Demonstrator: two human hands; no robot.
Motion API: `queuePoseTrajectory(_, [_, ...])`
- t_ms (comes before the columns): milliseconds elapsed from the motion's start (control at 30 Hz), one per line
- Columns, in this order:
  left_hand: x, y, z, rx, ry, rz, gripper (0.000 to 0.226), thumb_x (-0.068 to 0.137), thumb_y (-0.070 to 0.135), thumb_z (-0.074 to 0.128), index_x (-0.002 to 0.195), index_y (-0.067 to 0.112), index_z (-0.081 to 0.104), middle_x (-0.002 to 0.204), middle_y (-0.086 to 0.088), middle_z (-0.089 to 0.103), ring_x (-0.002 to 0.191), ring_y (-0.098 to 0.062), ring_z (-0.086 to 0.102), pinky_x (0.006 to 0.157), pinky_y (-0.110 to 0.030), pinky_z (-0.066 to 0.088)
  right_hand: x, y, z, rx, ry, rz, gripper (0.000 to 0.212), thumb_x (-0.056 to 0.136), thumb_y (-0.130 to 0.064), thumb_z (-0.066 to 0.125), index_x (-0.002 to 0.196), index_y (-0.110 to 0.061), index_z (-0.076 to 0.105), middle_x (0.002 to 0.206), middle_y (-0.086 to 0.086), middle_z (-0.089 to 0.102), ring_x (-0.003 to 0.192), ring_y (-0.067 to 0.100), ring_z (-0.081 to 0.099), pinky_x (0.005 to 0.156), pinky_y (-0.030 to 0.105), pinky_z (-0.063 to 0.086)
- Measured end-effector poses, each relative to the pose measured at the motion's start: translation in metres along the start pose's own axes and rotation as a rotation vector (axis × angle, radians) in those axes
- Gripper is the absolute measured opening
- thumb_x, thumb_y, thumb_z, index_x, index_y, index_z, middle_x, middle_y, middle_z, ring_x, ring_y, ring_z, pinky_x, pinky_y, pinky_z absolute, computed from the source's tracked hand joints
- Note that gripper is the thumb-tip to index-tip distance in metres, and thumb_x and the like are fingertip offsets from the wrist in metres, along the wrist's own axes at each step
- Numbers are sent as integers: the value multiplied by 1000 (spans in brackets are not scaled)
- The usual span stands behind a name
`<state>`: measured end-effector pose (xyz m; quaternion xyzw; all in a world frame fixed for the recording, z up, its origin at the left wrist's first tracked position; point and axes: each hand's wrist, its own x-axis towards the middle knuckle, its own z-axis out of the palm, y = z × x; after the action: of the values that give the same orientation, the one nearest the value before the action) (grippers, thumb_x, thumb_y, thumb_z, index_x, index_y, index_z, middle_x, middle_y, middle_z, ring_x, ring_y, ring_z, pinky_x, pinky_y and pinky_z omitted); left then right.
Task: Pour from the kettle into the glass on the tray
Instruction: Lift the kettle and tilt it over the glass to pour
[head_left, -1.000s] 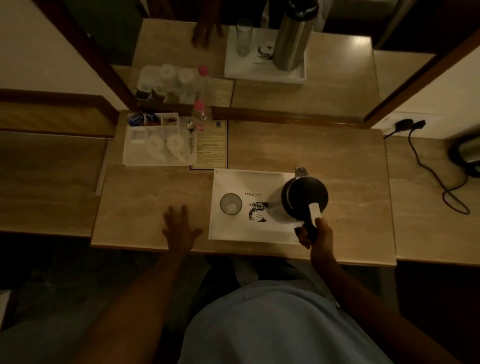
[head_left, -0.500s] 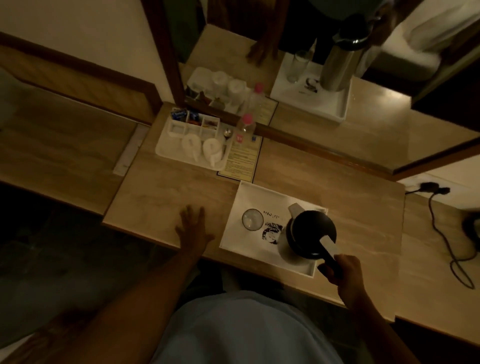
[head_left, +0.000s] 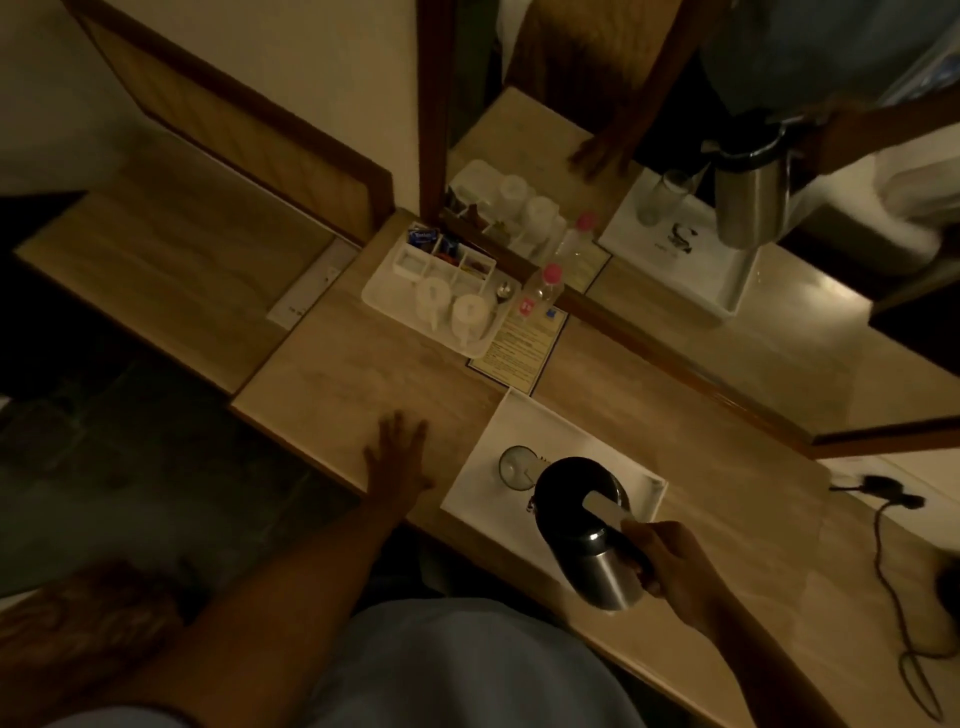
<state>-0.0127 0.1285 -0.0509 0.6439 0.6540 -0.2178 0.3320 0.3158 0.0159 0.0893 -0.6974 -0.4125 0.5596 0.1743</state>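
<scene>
One kettle (head_left: 582, 514) hangs tilted over the white tray (head_left: 545, 421), its dark lid end leaning toward the glass (head_left: 514, 466) and its steel body raised toward the person. The right hand (head_left: 670, 564) has its fingers (head_left: 641, 535) clenched around the kettle's handle. The glass stands upright on the tray, just beside the kettle's spout end; whether liquid is flowing cannot be told. Left of the tray, the left hand (head_left: 397, 457) lies flat on the surface (head_left: 332, 374), fingers released and spread, holding nothing. Beyond the tray, against the mirror (head_left: 779, 291), sit a printed card (head_left: 524, 340), a pink-capped bottle (head_left: 543, 288) and a white caddy (head_left: 441, 291) with cups.
</scene>
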Motion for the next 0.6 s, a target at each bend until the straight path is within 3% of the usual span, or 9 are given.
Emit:
queuePoseTrajectory(167, [0, -3, 0, -11, 4, 7, 102, 99, 44, 67, 169, 30, -5, 175, -10, -21, 164, -37, -13, 129, -65, 16, 10, -14, -1, -69, -14, 71, 55, 92, -58, 53, 66, -13, 74, 47, 0, 59, 40, 9, 51, 42, 16, 39])
queuePoseTrajectory(400, [1, -4, -1, -33, 3, 1, 101, 99, 44, 68, 169, 31, -4, 175, -9, -21, 165, -36, -15, 129, -65, 15, 19, -38, 0, -174, -48, 188, 49, 102, -39, 50, 69, -7, 68, 43, -3, 56, 35, 5, 49, 39, 14, 38])
queuePoseTrajectory(600, [1, -5, 0, -37, 6, -2, 101, 99, 44, 68, 169, 31, -3, 175, -9, -21, 165, -35, -14, 129, -65, 15, 22, -54, 3, -177, -56, 275, 50, 103, -34, 50, 61, -10, 61, 41, -4, 51, 31, 8, 43, 35, 18, 34])
